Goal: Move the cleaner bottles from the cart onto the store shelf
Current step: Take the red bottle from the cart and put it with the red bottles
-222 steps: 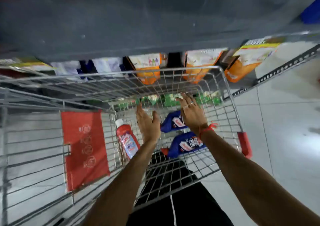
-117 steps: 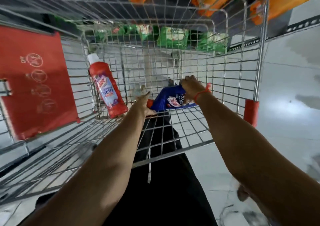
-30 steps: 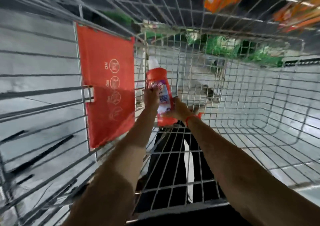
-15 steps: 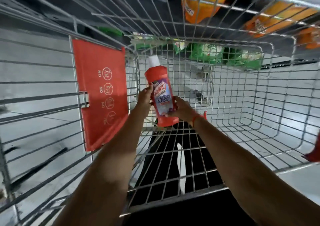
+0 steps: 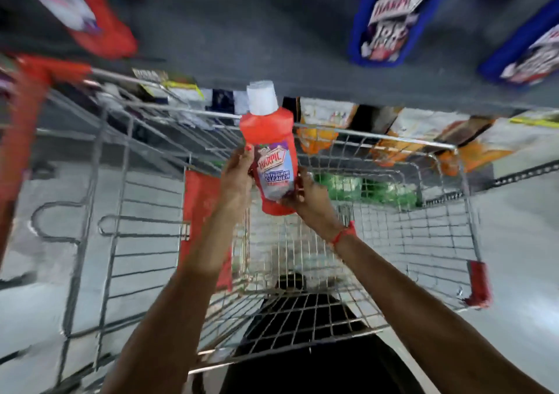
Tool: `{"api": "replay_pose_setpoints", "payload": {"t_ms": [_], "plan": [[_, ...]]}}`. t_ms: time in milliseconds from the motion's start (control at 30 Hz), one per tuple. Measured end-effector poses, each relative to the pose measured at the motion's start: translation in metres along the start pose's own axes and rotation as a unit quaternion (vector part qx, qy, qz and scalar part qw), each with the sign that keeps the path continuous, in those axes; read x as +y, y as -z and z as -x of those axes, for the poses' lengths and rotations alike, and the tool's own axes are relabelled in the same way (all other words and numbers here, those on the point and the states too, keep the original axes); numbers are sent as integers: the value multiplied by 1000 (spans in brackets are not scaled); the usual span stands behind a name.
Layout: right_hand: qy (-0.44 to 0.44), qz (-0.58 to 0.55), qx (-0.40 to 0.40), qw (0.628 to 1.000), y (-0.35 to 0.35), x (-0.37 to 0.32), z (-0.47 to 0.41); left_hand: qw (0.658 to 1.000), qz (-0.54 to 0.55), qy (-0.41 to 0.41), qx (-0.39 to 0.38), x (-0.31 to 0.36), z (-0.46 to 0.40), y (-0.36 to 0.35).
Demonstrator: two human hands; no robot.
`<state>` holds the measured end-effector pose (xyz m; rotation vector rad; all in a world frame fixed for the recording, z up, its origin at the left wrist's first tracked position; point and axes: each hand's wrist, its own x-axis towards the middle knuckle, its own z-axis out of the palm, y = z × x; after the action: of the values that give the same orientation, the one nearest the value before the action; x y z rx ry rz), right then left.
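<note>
A red cleaner bottle with a white cap and a pale label is held upright above the wire cart. My left hand grips its left side and my right hand holds its lower right. The grey store shelf runs across the top of the view. On it stand blue cleaner bottles at the right and another red bottle at the left. No bottles show in the cart basket.
A red plastic flap hangs inside the cart on the left. Orange pouches and green packs fill lower shelves behind the cart. A red corner bumper sits at the cart's right. Pale tiled floor lies to the right.
Both hands have lifted the red bottle up out of the cart basket toward the shelf. My view has tilted upward, bringing the shelf and its bottles into sight.
</note>
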<state>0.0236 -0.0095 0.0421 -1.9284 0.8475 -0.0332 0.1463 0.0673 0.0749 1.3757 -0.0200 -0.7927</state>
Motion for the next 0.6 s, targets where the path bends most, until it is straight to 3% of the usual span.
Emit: {"api": "replay_pose_setpoints", "payload": {"t_ms": [167,367,600], "plan": [[102,-27,99,990,43,-76,-25,991,18,-134,-5,94,-9,-31],[189,-37,110,975,77,-152,-67,966,40,-256,-7,177,-24,-43],[190,-87,96,973,84,-185,-111,967,-19,-254,-28,211,-60,-36]]}}
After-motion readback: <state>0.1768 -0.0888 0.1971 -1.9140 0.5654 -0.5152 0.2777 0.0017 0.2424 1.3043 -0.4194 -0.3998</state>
